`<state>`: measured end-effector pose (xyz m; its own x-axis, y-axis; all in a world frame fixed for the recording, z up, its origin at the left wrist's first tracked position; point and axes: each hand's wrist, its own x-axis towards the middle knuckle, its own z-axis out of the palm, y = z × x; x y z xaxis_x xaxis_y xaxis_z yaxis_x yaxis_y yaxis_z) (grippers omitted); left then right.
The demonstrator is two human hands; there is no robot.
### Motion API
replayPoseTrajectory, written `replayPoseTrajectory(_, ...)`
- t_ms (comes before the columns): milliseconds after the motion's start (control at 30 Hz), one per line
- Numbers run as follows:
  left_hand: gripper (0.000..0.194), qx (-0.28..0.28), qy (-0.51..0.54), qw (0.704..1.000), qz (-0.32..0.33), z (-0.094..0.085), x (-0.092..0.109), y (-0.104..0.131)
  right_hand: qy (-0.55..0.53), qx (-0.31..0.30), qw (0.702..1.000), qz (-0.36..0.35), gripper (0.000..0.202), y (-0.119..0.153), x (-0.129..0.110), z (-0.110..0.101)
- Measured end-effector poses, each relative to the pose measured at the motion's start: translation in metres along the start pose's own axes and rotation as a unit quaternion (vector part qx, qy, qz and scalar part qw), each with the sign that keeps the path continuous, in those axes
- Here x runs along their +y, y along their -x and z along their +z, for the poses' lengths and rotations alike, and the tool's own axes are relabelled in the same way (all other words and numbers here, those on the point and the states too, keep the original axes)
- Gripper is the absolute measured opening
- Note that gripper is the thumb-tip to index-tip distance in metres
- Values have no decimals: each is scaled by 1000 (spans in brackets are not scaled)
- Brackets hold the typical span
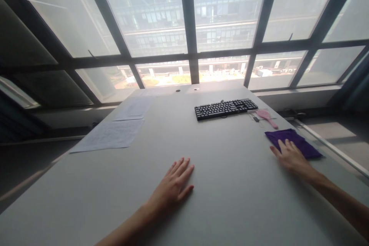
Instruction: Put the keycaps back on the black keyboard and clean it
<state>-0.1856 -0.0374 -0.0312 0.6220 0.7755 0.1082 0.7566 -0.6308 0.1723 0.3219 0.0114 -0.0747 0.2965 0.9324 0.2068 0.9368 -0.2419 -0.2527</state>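
Observation:
A folded purple cloth (305, 147) lies near the right edge of the white table (161, 130). Over its near left corner rests my right hand (291, 156), fingers stretched out and touching the fabric, thumb apart. My left hand (174, 182) lies flat on the bare tabletop near the middle, fingers extended, with nothing in it. Just beyond the cloth is a pink hairbrush (266, 117), its handle pointing toward me.
Farther back stands a black keyboard (225, 108), with a small dark item (256, 119) beside the brush. Printed paper sheets (111, 134) lie along the left edge. Large windows (221, 7) rise behind the table. Two round holes are near the far edge.

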Motion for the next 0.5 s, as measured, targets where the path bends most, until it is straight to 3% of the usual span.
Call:
replayPoseTrajectory(100, 56, 8, 12, 1000, -11, 0, 8, -4, 23, 1, 997, -79, 89, 34, -12, 3)
replayPoseTrajectory(233, 47, 20, 31, 999, -4, -8, 23, -5, -8, -50, 965, -257, 61, 59, -72, 3)
replayPoseTrajectory(333, 40, 32, 49, 998, 6, -19, 32, 7, -15, -43, 961, -273, 60, 40, -109, 17)
replayPoseTrajectory(500, 34, 74, 77, 994, -27, -37, 33, 47, -50, -34, 980, -187, 67, -24, -170, 55)
